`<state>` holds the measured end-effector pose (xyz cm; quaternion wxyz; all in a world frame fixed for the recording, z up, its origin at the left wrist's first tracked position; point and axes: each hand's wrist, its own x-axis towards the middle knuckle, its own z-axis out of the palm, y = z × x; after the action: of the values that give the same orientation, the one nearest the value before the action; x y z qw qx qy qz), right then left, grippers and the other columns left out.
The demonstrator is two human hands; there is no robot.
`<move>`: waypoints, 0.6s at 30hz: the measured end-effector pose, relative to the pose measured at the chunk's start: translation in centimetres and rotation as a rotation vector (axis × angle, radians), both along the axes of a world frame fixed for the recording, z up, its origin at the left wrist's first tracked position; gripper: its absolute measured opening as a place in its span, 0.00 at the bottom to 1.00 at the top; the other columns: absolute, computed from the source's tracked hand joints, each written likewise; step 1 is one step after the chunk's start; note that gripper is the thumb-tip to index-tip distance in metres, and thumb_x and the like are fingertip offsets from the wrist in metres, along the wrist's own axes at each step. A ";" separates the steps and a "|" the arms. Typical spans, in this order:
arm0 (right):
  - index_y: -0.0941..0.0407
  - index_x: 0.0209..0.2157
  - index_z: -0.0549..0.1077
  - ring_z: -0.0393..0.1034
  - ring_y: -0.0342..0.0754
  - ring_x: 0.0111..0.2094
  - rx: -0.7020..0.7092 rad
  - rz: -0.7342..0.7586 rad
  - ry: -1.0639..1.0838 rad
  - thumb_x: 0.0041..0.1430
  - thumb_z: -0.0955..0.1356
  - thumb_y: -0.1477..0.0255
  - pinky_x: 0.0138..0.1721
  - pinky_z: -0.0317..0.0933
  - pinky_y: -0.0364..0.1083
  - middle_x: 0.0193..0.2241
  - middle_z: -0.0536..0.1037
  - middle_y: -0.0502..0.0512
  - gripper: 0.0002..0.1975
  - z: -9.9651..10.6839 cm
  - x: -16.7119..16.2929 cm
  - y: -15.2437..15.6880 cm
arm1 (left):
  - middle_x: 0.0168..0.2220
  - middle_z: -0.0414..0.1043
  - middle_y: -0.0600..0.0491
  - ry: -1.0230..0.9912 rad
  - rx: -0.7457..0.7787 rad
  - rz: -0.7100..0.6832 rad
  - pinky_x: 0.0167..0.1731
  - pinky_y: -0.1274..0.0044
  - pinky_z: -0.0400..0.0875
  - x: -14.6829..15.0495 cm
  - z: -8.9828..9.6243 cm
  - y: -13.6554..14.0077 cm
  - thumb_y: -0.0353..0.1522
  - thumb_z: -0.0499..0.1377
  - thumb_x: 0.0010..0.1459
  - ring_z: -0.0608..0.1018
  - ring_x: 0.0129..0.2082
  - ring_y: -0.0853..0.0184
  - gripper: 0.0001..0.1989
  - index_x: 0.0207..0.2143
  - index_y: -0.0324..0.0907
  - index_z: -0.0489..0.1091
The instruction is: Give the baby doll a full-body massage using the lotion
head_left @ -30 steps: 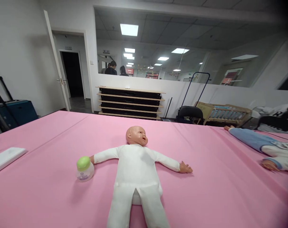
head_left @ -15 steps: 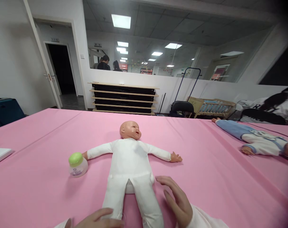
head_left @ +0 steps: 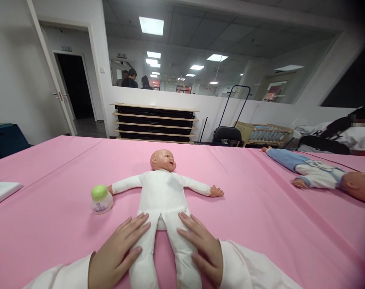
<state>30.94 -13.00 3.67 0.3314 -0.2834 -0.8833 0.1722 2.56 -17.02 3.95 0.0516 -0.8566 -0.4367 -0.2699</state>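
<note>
A baby doll (head_left: pixel 163 192) with a white cloth body lies on its back, arms stretched out to both sides and its head away from me. My left hand (head_left: pixel 118 247) rests with fingers spread on the doll's leg at the left, near the hip. On the other leg lies my right hand (head_left: pixel 202 245), its fingers also apart and flat against the cloth. Neither hand grips anything. Beside the doll's hand at the left stands a small jar (head_left: pixel 102 199) with a green lid. The doll's feet are out of view.
A pink cloth (head_left: pixel 248 224) covers the table. At the right lies another doll (head_left: pixel 315 170) in blue and white clothes. A white flat box (head_left: pixel 3 192) sits at the left edge. A person (head_left: pixel 359 130) is beyond the table at the far right.
Both my hands have moved forward onto the doll's upper legs. My right hand has come in from beside the doll. The view has shifted slightly.
</note>
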 end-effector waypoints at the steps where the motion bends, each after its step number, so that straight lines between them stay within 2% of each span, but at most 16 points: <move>1: 0.53 0.54 0.62 0.43 0.53 0.61 0.034 0.054 -0.058 0.59 0.57 0.62 0.59 0.39 0.58 0.59 0.53 0.58 0.22 0.3 -0.2 -0.5 | 0.59 0.53 0.53 0.009 0.002 -0.025 0.54 0.69 0.59 0.0 0.0 -0.2 0.33 0.47 0.61 0.59 0.58 0.64 0.21 0.57 0.49 0.54; 3: 0.53 0.52 0.65 0.41 0.53 0.61 0.087 0.146 -0.141 0.59 0.56 0.60 0.59 0.36 0.59 0.58 0.55 0.56 0.22 0.8 -0.5 -1.3 | 0.59 0.52 0.52 0.039 0.037 -0.129 0.53 0.67 0.60 0.1 0.1 -0.4 0.35 0.49 0.60 0.56 0.59 0.61 0.20 0.55 0.49 0.58; 6: 0.52 0.49 0.67 0.51 0.47 0.58 0.126 0.286 -0.200 0.62 0.54 0.61 0.61 0.33 0.53 0.50 0.68 0.52 0.21 1.1 -0.8 -2.2 | 0.57 0.58 0.50 0.122 0.075 -0.312 0.53 0.69 0.60 0.2 0.6 -0.5 0.38 0.52 0.58 0.57 0.58 0.61 0.20 0.53 0.46 0.61; 8: 0.53 0.48 0.67 0.57 0.45 0.56 0.132 0.321 -0.172 0.62 0.55 0.62 0.61 0.36 0.50 0.47 0.71 0.52 0.20 1.0 -0.8 -2.6 | 0.53 0.63 0.52 0.178 0.070 -0.420 0.55 0.70 0.57 0.4 1.1 -0.5 0.35 0.53 0.58 0.62 0.56 0.65 0.20 0.53 0.45 0.61; 10: 0.54 0.48 0.67 0.58 0.45 0.54 0.113 0.260 -0.071 0.62 0.55 0.65 0.60 0.41 0.50 0.47 0.71 0.55 0.18 0.7 -0.6 -2.5 | 0.50 0.67 0.54 0.190 0.047 -0.477 0.56 0.71 0.55 0.6 1.3 -0.7 0.32 0.51 0.59 0.65 0.54 0.68 0.19 0.54 0.46 0.60; 13: 0.56 0.48 0.66 0.59 0.48 0.54 -0.013 0.060 0.153 0.61 0.56 0.69 0.56 0.52 0.52 0.49 0.68 0.60 0.17 0.2 -0.2 -1.1 | 0.49 0.68 0.55 0.187 -0.015 -0.490 0.56 0.73 0.57 0.9 1.2 -1.0 0.32 0.46 0.62 0.68 0.52 0.70 0.18 0.54 0.47 0.59; 15: 0.56 0.47 0.67 0.60 0.49 0.52 -0.168 -0.076 0.287 0.60 0.57 0.66 0.53 0.56 0.52 0.49 0.68 0.61 0.17 -0.3 -0.1 0.5 | 0.48 0.69 0.56 0.188 -0.027 -0.505 0.54 0.74 0.59 1.1 1.0 -1.1 0.33 0.44 0.63 0.69 0.51 0.71 0.18 0.54 0.49 0.59; 18: 0.56 0.45 0.67 0.63 0.51 0.51 -0.463 -0.211 0.471 0.56 0.62 0.60 0.52 0.57 0.53 0.47 0.70 0.60 0.19 -1.3 -0.2 3.0 | 0.48 0.69 0.57 0.196 -0.006 -0.516 0.54 0.74 0.60 1.1 1.0 -1.2 0.33 0.47 0.62 0.70 0.50 0.70 0.17 0.54 0.50 0.59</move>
<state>30.75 -10.01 2.39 0.4690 -0.3934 -0.6860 0.3933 3.69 -18.18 4.92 0.0207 -0.9617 -0.1975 -0.1887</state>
